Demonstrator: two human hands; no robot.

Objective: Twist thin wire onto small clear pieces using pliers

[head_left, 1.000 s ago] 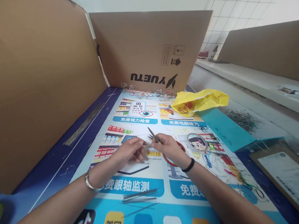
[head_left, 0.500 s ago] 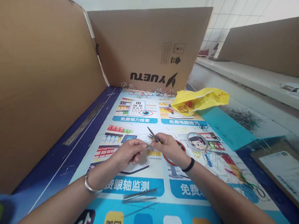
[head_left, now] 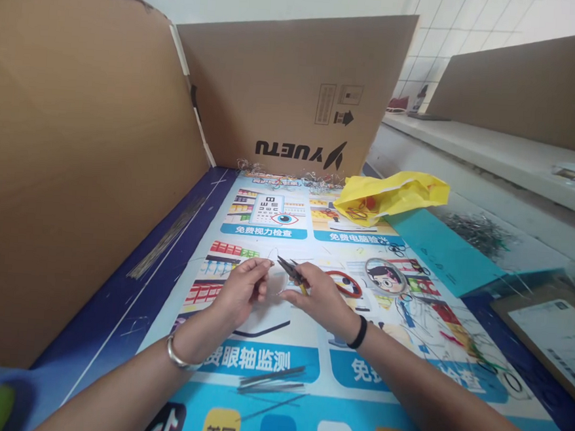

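Observation:
My left hand [head_left: 247, 286] is closed in a pinch on a thin wire [head_left: 277, 251], which curves in a faint loop between my hands. My right hand [head_left: 325, 299] grips a pair of pliers [head_left: 290, 268] with dark pointed jaws and a bit of yellow on the handle. The jaws point left, slightly apart, close to my left fingertips. Whether they touch the wire I cannot tell. Just beyond my right hand lies a red-orange loop [head_left: 354, 286], partly hidden by the hand. Several short grey wire pieces [head_left: 273, 380] lie on the printed sheet [head_left: 321, 257] nearer to me.
Long thin wires [head_left: 165, 240] lie on the left. Cardboard walls [head_left: 276, 90] stand at the left and back. To the right are a yellow bag [head_left: 397, 193], a blue-green box flap [head_left: 442, 249], a heap of wire scraps [head_left: 478, 235] and scattered coloured strands [head_left: 461, 333].
The pliers have turned, their jaws now closer together and nearer my left fingertips. My right hand has opened away slightly, uncovering more of the red-orange loop. The view has shifted a little.

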